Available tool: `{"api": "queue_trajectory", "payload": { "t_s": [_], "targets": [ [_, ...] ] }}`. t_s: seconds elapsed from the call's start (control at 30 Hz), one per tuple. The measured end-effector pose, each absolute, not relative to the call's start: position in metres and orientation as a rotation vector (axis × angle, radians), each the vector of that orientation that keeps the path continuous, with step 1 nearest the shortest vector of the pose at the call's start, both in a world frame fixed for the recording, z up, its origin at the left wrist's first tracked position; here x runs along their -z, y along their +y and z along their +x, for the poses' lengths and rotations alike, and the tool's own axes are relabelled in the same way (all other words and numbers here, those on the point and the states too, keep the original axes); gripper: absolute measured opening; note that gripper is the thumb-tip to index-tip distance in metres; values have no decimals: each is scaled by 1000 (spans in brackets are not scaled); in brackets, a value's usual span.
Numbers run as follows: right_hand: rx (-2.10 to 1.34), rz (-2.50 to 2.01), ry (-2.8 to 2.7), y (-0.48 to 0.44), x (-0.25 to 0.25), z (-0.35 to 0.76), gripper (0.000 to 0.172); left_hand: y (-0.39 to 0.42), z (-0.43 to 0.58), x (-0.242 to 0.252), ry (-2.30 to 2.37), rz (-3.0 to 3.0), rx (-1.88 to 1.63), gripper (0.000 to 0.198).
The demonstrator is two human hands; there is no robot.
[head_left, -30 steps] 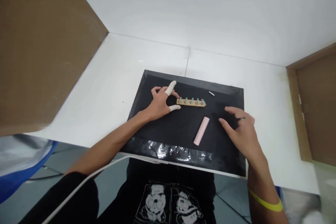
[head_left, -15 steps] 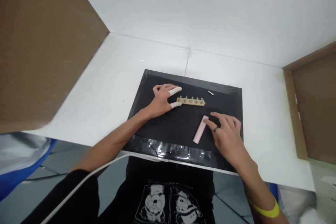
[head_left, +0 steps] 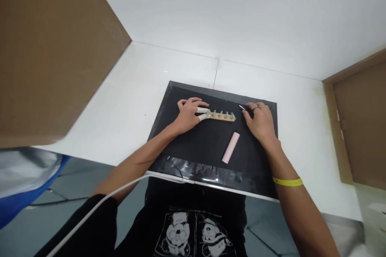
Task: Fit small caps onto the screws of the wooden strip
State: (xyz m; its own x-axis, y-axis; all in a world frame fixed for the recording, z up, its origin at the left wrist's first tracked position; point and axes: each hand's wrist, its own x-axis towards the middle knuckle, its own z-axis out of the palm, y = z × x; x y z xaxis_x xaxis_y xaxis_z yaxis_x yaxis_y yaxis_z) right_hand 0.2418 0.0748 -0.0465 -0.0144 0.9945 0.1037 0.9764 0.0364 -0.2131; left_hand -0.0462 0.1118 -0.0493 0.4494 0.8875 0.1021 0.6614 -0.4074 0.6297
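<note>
A black mat (head_left: pixel 208 144) lies on the white table. On it rests a small wooden strip (head_left: pixel 221 116) with several grey-green pegs standing in a row. My left hand (head_left: pixel 190 113), with white finger cots on two fingertips, pinches the strip's left end. My right hand (head_left: pixel 259 119) has its fingers curled, their tips closing on a small dark metal pin (head_left: pixel 242 107) at the back of the mat. A pink cylinder (head_left: pixel 230 147) lies loose on the mat, below and between my hands.
Brown cardboard panels stand at the left (head_left: pixel 51 48) and right (head_left: pixel 358 124) of the white table (head_left: pixel 129 100). A white wall closes the back. A white cable (head_left: pixel 99 204) runs over my left arm. Something blue (head_left: pixel 21 200) sits low at the left.
My right hand moved from the pink cylinder up to the small pin at the back of the mat. My left hand closed tighter on the strip's left end.
</note>
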Motion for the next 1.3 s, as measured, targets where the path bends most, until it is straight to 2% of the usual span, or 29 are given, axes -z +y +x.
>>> {"api": "queue_trajectory", "payload": {
  "t_s": [0.37, 0.63, 0.73, 0.83, 0.93, 1.07, 1.13, 1.23, 1.3],
  "targets": [
    [-194, -2259, -2496, 103, 8, 201, 35, 103, -44, 58, 1323, 2311, -740, 7],
    [-322, -2364, -2450, 94, 1, 202, 35, 92, -41, 49, 1267, 2524, -782, 32],
    [-395, -2378, -2341, 78, -3, 215, 29, 88, -41, 36, 1298, 2541, -831, 28],
    [-486, -2372, -2217, 50, -12, 226, 30, 81, -42, 19, 1367, 2370, -963, 14],
    [-729, -2089, -2109, 3, -29, 216, 34, 69, -40, 1, 1212, 2121, -1095, 5],
    [-959, -1330, -2222, -60, -59, 182, 41, 49, -30, -18, 982, 2016, -1187, 1],
    [-828, -1227, -2188, -75, -70, 175, 41, 39, -25, -25, 951, 2019, -1167, 3],
    [-294, -1481, -1986, -79, -84, 182, 22, 24, -18, -35, 952, 2035, -1105, 5],
    [-132, -1422, -2042, -80, -95, 186, 20, 15, -15, -40, 985, 2070, -1075, 8]
  ]
}}
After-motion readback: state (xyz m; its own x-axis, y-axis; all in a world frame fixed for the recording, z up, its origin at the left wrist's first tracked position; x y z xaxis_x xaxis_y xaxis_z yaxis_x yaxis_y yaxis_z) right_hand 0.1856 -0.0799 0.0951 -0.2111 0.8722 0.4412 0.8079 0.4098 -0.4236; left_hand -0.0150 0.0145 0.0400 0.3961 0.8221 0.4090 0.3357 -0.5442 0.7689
